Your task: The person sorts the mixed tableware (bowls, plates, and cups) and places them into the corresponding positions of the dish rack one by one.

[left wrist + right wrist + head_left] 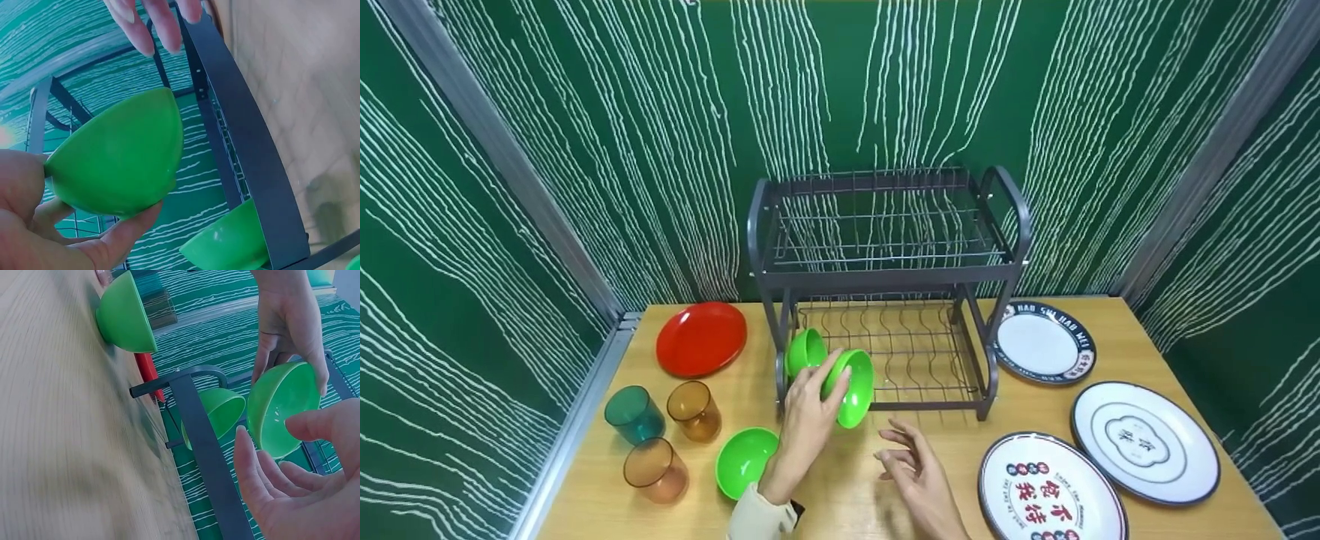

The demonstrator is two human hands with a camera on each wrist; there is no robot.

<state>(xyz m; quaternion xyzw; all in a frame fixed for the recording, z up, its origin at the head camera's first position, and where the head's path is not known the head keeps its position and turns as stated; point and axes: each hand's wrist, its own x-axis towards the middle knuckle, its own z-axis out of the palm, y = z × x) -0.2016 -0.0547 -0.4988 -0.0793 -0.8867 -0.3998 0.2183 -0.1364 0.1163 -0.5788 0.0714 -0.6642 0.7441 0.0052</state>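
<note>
Green bowl [858,396] glossy, tilted, gripped by L hand [808,415]; R hand [917,476] w/ fingers loosely bent.

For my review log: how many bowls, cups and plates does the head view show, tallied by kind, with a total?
Bowls: 3 (held bowl, racked bowl, tabletop bowl)
Cups: 3 (teal cup, amber cup, peach cup)
Plates: 4 (red plate, navy-banded plate, flower-centred plate, red-lettered plate)
Total: 10

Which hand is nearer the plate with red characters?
Right. The right hand is just left of that plate; the left hand is farther left, holding a green bowl.
</note>
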